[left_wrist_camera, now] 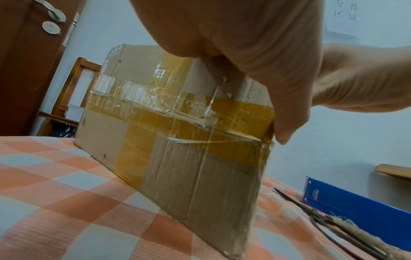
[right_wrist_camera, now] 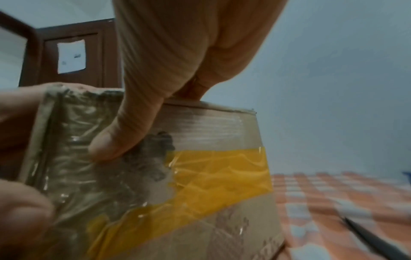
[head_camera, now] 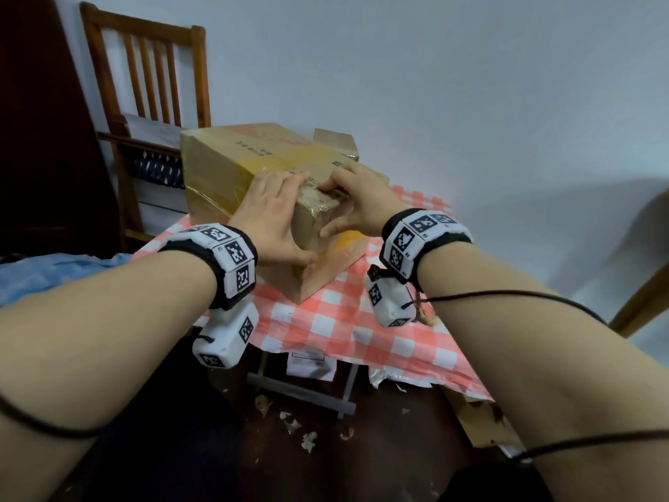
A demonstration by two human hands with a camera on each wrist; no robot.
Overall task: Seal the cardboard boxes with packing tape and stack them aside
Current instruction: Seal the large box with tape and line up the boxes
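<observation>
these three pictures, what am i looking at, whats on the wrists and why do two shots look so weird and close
No robot here: a person is working with bare hands. The bands with black-and-white squares are wrist-worn rigs carrying small cameras. The wide picture comes from a camera on the head, looking down at both arms. The two close, warped pictures come from those wrist cameras, looking along each hand.

On the checked tablecloth lies a cardboard box wrapped in yellow and clear tape. The left hand and right hand both hold its near corner, fingers on top and thumbs on the side faces. The left wrist view also shows a blue tape cutter and scissors lying on the cloth beside the box.
</observation>
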